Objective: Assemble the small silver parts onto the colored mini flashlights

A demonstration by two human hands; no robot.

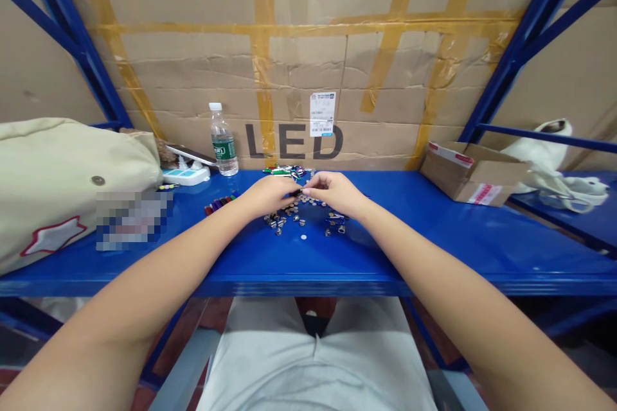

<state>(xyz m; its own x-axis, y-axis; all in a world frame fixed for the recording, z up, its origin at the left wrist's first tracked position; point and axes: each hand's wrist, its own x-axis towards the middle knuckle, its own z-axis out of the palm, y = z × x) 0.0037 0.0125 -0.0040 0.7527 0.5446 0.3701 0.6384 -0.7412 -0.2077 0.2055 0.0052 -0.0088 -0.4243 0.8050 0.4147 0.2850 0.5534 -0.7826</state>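
The left hand [270, 196] and the right hand [332, 192] meet fingertip to fingertip over the blue metal shelf [434, 237], pinching between them a small dark slender piece [295, 192] whose long axis runs left to right, from one hand to the other; which end is which is too small to tell. Directly beneath and just in front of the hands lies a scatter of small silvery metal parts [284, 215]. Behind them sits a cluster of coloured little cylinders [288, 171], and to the left a row of dark red and purple sticks [219, 204]. Farther left stand a clear plastic water bottle [223, 141] and a white power strip [186, 175]; well to the right is an open brown cardboard box [470, 173].
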